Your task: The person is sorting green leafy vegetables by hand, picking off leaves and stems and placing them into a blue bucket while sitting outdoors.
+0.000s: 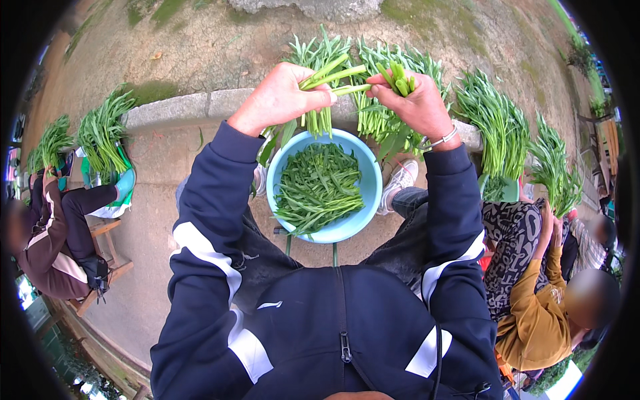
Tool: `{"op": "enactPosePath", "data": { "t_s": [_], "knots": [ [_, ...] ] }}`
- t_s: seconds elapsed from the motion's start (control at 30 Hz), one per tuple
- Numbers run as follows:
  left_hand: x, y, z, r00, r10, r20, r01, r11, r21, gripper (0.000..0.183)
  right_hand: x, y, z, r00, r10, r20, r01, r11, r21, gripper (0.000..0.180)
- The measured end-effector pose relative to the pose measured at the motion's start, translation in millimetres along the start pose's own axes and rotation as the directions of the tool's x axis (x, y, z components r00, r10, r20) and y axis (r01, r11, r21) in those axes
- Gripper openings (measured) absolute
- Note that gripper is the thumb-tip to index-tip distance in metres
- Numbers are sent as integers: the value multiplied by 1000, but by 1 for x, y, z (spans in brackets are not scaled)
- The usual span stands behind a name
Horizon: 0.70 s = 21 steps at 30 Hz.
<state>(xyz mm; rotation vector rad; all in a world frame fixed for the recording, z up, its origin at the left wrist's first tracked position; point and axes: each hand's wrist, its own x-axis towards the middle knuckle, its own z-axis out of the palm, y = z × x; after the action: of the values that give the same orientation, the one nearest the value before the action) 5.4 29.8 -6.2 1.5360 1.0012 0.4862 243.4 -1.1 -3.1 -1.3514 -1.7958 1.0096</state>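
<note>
My left hand [287, 97] is closed around several green leafy-vegetable stems [332, 75], whose cut ends point right; some leaves hang beneath it. My right hand [412, 102] grips a bunch of hollow-looking stems [398, 79], ends up, leaves hanging below. Its thumb and fingertips also pinch the end of one stem [352, 90] that reaches across from my left hand. Below both hands, between my feet, a light blue plastic basin [372, 200] holds loose green leaves and short stems [320, 185]. Just beyond it, leafy bunches [320, 55] lie over a stone kerb.
The concrete kerb [170, 111] runs across ahead, with bare soil beyond. More leafy bunches [492, 120] lie along it at right. A seated person [540, 320] at right holds greens; another [55, 240] sits on a wooden chair at left, near a bunch [102, 130]. My shoe [402, 177] is beside the basin.
</note>
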Motion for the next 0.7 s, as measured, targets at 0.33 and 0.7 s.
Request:
{"op": "enactPosePath", "data": {
  "t_s": [0.33, 0.7],
  "knots": [
    [-3, 10, 4, 991, 66, -115, -57, 995, 84, 16, 5, 5, 16, 986, 24, -163, -9, 996, 92, 15],
    [-13, 12, -6, 982, 103, -159, -98, 994, 43, 20, 9, -7, -10, 926, 220, -307, -56, 883, 465, 24]
  ]
}}
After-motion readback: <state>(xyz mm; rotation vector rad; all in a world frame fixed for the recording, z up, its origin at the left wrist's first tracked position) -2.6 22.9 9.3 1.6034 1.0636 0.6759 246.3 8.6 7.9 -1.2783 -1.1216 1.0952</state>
